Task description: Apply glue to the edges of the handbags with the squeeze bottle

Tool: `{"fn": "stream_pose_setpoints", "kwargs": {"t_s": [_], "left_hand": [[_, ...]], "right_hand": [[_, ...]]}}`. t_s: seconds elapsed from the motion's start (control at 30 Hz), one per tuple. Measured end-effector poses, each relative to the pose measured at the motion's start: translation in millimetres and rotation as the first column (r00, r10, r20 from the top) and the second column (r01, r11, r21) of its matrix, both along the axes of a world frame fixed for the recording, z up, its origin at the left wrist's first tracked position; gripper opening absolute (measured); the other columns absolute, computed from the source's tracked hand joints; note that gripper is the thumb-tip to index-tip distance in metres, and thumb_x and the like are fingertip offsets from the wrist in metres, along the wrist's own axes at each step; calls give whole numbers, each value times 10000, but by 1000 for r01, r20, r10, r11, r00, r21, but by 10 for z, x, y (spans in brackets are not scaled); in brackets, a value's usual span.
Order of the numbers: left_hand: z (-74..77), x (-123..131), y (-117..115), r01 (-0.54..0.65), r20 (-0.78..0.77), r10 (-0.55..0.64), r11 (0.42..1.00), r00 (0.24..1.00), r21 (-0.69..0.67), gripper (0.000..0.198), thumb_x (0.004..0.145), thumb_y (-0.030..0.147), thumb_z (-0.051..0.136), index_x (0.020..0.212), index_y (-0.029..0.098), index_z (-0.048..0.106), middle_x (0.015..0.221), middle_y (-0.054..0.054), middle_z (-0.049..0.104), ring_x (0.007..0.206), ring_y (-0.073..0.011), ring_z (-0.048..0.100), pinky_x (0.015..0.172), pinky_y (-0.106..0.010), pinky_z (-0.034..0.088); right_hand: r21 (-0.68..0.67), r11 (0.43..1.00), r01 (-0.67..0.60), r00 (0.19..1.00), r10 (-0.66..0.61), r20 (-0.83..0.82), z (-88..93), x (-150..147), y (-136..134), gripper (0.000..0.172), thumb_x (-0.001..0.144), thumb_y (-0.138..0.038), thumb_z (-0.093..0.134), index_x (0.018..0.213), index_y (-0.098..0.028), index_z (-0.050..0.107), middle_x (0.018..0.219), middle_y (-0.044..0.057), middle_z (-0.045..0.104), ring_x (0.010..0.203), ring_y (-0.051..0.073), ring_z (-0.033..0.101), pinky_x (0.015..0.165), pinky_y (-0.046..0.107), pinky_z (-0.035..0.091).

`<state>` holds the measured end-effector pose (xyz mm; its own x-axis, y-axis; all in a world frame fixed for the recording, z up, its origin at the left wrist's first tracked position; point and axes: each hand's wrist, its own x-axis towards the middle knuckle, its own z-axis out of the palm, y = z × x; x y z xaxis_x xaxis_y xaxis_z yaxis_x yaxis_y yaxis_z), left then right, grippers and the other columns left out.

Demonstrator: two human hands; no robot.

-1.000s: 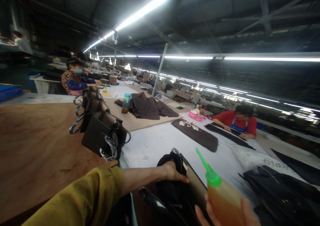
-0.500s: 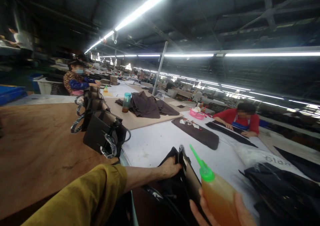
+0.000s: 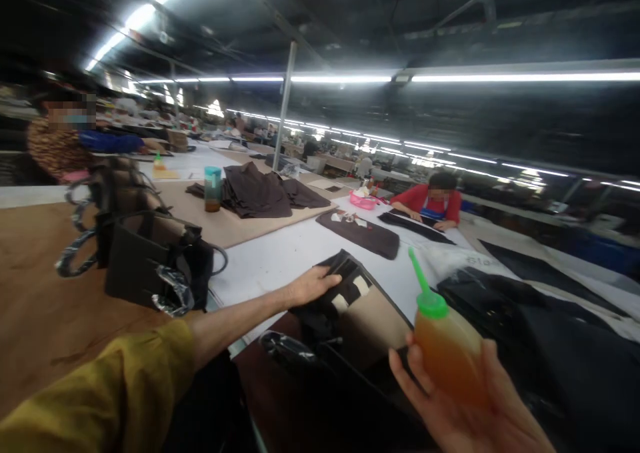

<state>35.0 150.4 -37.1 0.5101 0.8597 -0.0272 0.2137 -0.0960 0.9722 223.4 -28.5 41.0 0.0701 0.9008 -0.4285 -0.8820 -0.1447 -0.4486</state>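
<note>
My left hand grips the far upper edge of an open black bag, its thumb over the rim. The bag's beige inner lining shows, with two pale patches near the held edge. My right hand is wrapped round a squeeze bottle of amber liquid with a green cap and nozzle. The bottle stands upright in the hand, the nozzle pointing up and slightly left, at the bag's right side.
Black handbags with wrapped handles stand at the left. Beyond lie dark cloth pieces, a teal-lidded bottle and a pink basket. Black material covers the right side. Two people work across the tables.
The view has turned and shifted. The bag is tilted so that more of its lining and pale patches show. My left hand still holds its edge, and the squeeze bottle stands more upright.
</note>
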Motion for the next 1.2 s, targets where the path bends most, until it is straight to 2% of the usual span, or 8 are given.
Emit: {"fn": "stream_pose_setpoints", "kwargs": {"t_s": [0.1, 0.23, 0.37, 0.47, 0.57, 0.73, 0.83, 1.2], "left_hand": [[348, -48, 52, 179, -215, -168, 983, 962, 36, 446, 806, 492, 478, 964, 103, 629, 825, -49, 649, 698, -152, 564, 666, -254, 447], [710, -85, 92, 456, -492, -389, 890, 779, 18, 377, 762, 469, 549, 891, 134, 665, 834, -37, 675, 716, -159, 580, 664, -242, 446], [869, -77, 5, 574, -643, -481, 815, 596, -77, 323, 751, 417, 570, 909, 156, 677, 886, -39, 693, 760, -172, 603, 649, -233, 462], [839, -56, -83, 616, -675, -526, 776, 517, -133, 317, 749, 399, 572, 924, 159, 683, 898, -42, 696, 774, -176, 613, 660, -238, 478], [752, -27, -162, 620, -665, -586, 750, 463, -229, 311, 745, 382, 573, 933, 162, 690, 886, -46, 699, 745, -187, 623, 645, -264, 500], [638, 28, -262, 618, -634, -669, 699, 389, -359, 261, 742, 339, 588, 899, 168, 707, 817, -45, 702, 698, -195, 631, 620, -287, 522], [596, 51, -290, 615, -619, -694, 681, 367, -397, 236, 751, 331, 589, 885, 178, 709, 831, -38, 703, 699, -188, 634, 611, -273, 523], [556, 72, -319, 623, -629, -710, 656, 316, -427, 259, 750, 342, 587, 914, 173, 697, 845, -37, 699, 702, -187, 630, 623, -271, 518]], "right_hand": [[12, 999, 48, 997, -49, 64, 96, -2, -89, 333, 758, -463, 683, 988, -223, 681, 971, 62, 686, 798, 200, 646, 808, 397, 524], [-58, 991, 120, 958, -100, 269, 162, 71, -235, 460, 628, -438, 778, 980, -163, 669, 959, 108, 679, 711, 216, 645, 626, 309, 559], [17, 974, 226, 772, -189, 607, 8, 345, -415, 636, 526, -470, 816, 1040, -155, 612, 1010, 128, 664, 797, 254, 638, 622, 275, 556], [156, 976, 150, 505, -211, 837, -190, 591, -547, 672, 584, -503, 772, 1138, -198, 546, 1069, 86, 646, 953, 248, 596, 723, 219, 520], [163, 981, 102, 219, -182, 959, -327, 765, -651, 679, 633, -537, 713, 1198, -226, 501, 1072, 48, 639, 975, 258, 584, 764, 234, 502], [164, 982, 98, -85, -156, 984, -324, 726, -706, 649, 618, -558, 693, 1165, -250, 527, 1080, 27, 605, 924, 276, 584, 775, 288, 486], [199, 976, 86, -159, -184, 970, -254, 557, -690, 575, 656, -558, 664, 1126, -252, 535, 1074, 22, 588, 914, 268, 566, 811, 296, 462], [227, 974, -3, -187, -223, 957, -375, 522, -602, 510, 693, -535, 650, 1107, -260, 536, 1024, -2, 602, 863, 236, 565, 719, 252, 467]]}}
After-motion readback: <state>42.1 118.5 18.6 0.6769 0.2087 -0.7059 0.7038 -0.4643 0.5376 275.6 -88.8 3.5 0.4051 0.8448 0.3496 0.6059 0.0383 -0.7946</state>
